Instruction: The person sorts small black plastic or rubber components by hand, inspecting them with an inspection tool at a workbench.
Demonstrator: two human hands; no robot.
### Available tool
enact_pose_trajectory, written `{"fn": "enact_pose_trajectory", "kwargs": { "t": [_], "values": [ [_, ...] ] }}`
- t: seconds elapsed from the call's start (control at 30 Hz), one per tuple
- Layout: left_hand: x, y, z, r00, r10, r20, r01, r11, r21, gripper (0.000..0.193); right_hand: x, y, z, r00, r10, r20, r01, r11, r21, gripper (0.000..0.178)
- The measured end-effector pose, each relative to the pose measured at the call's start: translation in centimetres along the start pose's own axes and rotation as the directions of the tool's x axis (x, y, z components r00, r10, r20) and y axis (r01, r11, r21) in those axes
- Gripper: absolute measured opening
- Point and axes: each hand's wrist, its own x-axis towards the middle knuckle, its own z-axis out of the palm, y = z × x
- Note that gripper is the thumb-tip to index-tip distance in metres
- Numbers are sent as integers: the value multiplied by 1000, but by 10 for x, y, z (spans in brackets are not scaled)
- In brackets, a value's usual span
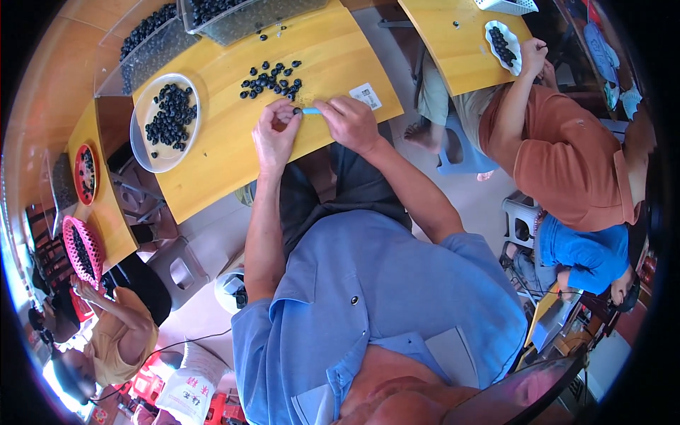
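Note:
Over the near edge of the yellow wooden table (234, 142), my left hand (276, 138) pinches a small dark round bead-like piece (297, 111) between thumb and fingertips. My right hand (349, 124) is closed around a short light-blue tool (311, 110); its tip meets the piece, and its exact kind is hard to make out. Just beyond my hands lies a loose group of similar dark round pieces (273, 80), with fine crumbs beside it. To the left, a round clear tub (138, 145) holds many more of them.
Clear plastic bins (152, 57) of dark pieces stand at the back left. A white label card (365, 96) lies on the table's right. Other people sit at neighbouring tables, one by a white scalloped dish (516, 64), another by a pink basket (95, 244). A stool (177, 265) stands left.

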Motion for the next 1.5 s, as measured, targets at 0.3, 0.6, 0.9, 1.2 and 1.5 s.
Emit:
{"fn": "enact_pose_trajectory", "kwargs": {
  "t": [0.3, 0.6, 0.9, 1.2, 1.5],
  "values": [
    [-2, 5, 1, 1000, 27, 6, -27, 999, -47, 44, -2, 1, 3, 1000, 3, 19, -3, 1000, -11, 30],
    [-5, 0, 2, 999, 42, -3, -43, 994, -103, 45, -5, 0, 3, 1000, 16, 17, -15, 999, -40, 30],
    [-6, -3, 1, 997, 53, -60, -66, 970, -233, 34, -1, 1, 6, 995, 92, -29, -94, 993, -73, 28],
    [-5, -3, -17, 970, 198, -144, -202, 979, -18, 10, 1, -3, 6, 995, 80, -67, -83, 996, -37, 30],
    [58, 50, -156, 645, 725, -243, -169, 445, 880, 22, -5, 1, 5, 994, 90, -63, -92, 996, -20, 34]
  ]
}}
